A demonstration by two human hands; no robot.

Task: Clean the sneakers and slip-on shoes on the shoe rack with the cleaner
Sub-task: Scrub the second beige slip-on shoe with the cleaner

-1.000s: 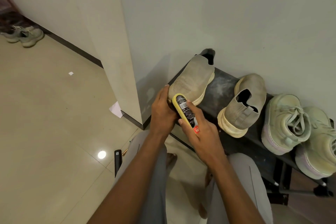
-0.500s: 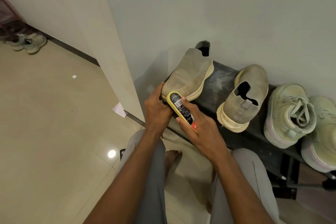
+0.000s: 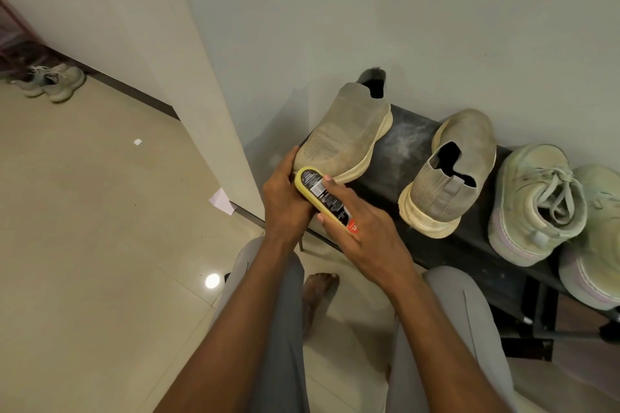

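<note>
Two hands engaged: left hand (image 3: 285,201) cupped round toe of slip-on shoe (image 3: 342,137) at left end of shoe rack (image 3: 396,144); right hand (image 3: 362,228) pinched yellow cleaner (image 3: 322,198) against toe. Knit upper judged soft, light, yielding; best steadied by firmer sole edge.

My yellow-edged cleaner with its black barcode label (image 3: 323,199) meets a khaki knit slip-on shoe with cream sole (image 3: 342,137). Pale green lace-up sneakers with lilac-tinted soles (image 3: 536,204) sit on the black shoe rack (image 3: 469,251).
</note>
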